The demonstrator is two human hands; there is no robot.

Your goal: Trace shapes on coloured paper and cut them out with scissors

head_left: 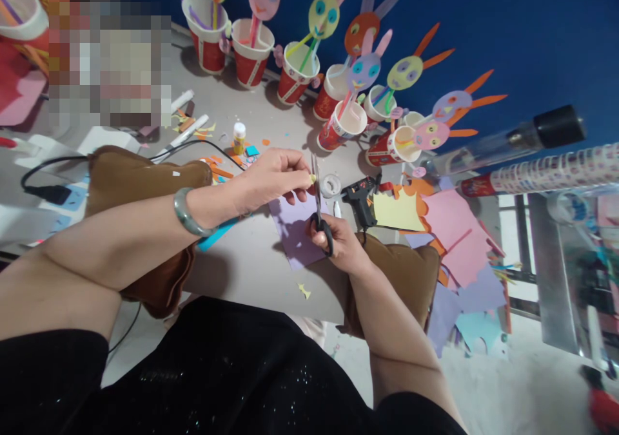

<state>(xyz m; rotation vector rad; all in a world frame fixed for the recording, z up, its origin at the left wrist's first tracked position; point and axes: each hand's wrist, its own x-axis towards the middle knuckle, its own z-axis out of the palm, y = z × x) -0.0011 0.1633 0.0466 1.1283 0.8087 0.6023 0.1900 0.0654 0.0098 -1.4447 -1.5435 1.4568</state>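
Between thumb and finger, my left hand [285, 174] pinches a tiny yellow paper piece [313, 178]. My right hand [338, 241] has its fingers in the handles of black-handled scissors [329, 238]. The scissor blades point away from me, right beside the yellow piece; whether they touch it I cannot tell. Beneath both hands lies a purple paper sheet [296, 238] on the table. A roll of clear tape [331, 185] sits just past the scissors, with a black glue gun [360, 200] to its right. A yellow paper scrap [304, 290] lies near the table's front edge.
Red paper cups [251, 55] with paper rabbit faces line the back by a blue partition [464, 9]. Brown cushions [145, 177] lie left and right. Coloured paper sheets [459, 229] pile up at right, near stacked cups [556, 171]. A black cable [193, 142] crosses the left side.
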